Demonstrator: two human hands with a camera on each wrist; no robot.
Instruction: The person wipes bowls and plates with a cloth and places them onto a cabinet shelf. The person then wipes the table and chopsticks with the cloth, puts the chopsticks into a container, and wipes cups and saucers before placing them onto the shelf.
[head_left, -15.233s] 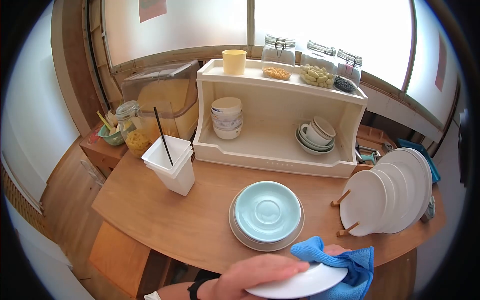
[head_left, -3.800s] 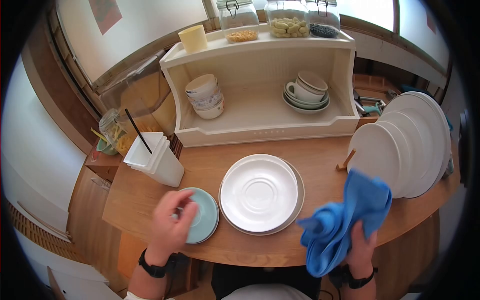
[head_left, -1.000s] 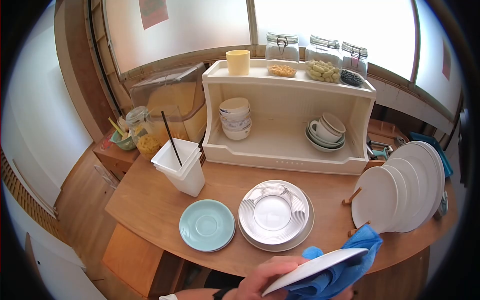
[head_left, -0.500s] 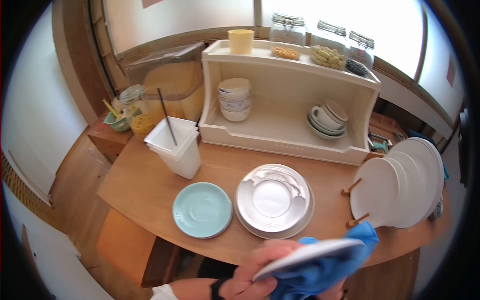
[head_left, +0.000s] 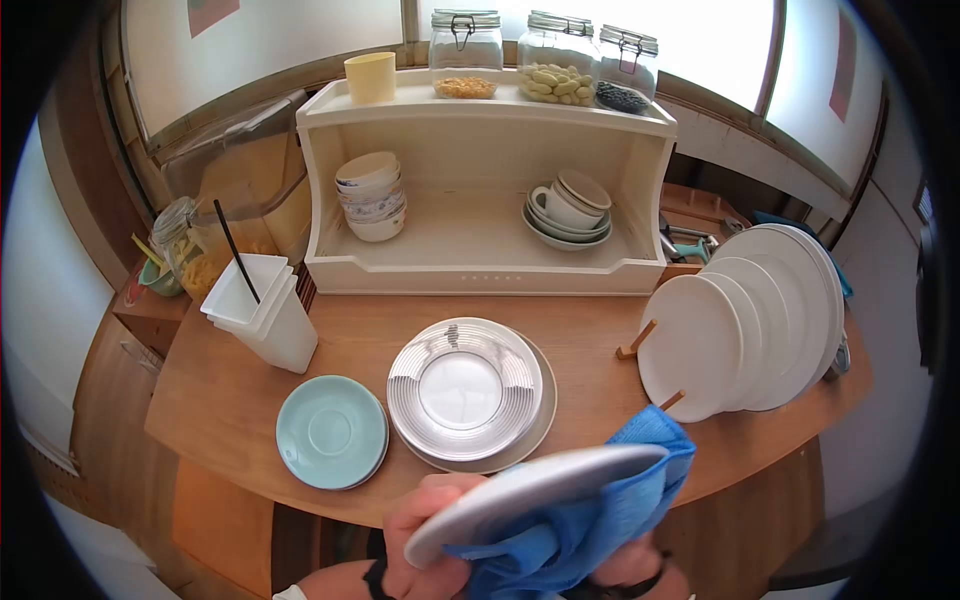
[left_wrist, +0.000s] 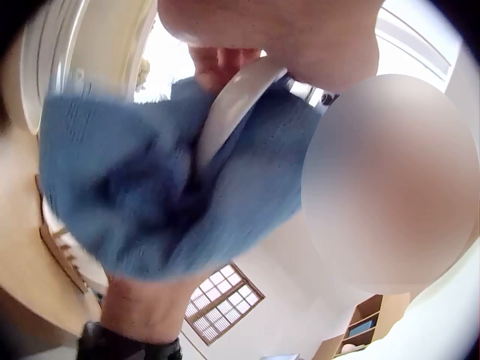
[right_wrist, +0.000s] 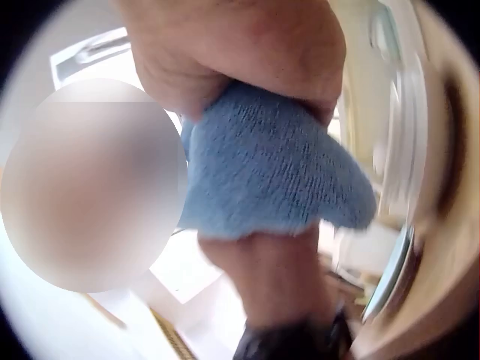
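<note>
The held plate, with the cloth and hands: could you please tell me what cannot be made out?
Head view: right hand, fingertips hidden by the cloth.
Head view: held plate, lower face partly covered by the cloth.
Left wrist view: the cloth's folds, blurred by motion.

Worktop [head_left: 585,325]: gap between white stack [head_left: 462,390] and upright plates [head_left: 690,350].
Peg [head_left: 636,342]: juts into gap.
Held plate [head_left: 530,488]: bars near side.

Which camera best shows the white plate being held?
The head view: it shows a broad part of the white plate, tilted in the left hand, blue cloth against it. The left wrist view catches only a narrow strip; I can't make it out in the right wrist view.
</note>
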